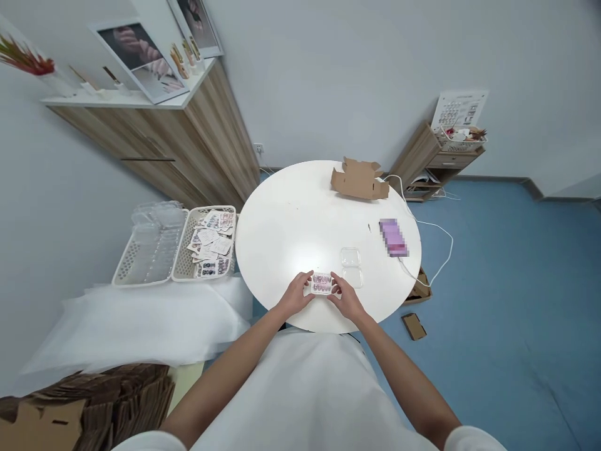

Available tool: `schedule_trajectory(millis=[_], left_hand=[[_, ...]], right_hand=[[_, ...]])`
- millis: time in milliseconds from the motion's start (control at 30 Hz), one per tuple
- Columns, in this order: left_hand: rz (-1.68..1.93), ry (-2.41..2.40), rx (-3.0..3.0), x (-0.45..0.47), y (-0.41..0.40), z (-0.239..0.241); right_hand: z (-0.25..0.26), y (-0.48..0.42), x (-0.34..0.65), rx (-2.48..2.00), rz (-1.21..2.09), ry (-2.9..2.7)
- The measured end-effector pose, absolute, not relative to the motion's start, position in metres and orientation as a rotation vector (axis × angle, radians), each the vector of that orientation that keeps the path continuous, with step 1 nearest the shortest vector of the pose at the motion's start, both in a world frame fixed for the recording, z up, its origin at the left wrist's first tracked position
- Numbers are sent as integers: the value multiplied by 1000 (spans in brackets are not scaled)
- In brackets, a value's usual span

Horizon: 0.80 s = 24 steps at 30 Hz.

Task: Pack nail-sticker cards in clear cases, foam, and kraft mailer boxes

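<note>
Near the front edge of the round white table (282, 219), a small white card of press-on nails (322, 284) is held between both hands. Two rows of pinkish nails show on it. My left hand (297, 294) grips the card's left edge with fingers and thumb. On the opposite edge, my right hand (346, 297) pinches it the same way. Just beyond the right hand lies a clear plastic case (350, 258), opened flat, its two halves one behind the other.
A flattened cardboard box (360, 180) lies at the table's far side. A purple, blurred-out device (393, 237) with a white cable (439, 223) rests at the right. Left of the table, one basket (174, 275) holds nail cards; another (123, 266) holds clear cases.
</note>
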<state>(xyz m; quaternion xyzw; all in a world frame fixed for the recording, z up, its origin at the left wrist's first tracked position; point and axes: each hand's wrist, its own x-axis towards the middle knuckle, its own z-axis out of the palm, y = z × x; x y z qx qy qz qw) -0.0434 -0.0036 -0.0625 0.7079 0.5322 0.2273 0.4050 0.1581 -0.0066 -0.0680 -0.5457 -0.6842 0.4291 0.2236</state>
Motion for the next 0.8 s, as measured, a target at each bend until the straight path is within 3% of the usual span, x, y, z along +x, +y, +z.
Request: schedule_trajectory(millis=[233, 800], left_hand=[[437, 1423, 1868, 28, 13, -68], [92, 1629, 1769, 82, 38, -84]], right_hand=[[-70, 3, 230, -1659, 999, -2001], [-98, 41, 261, -1819, 1104, -2052]])
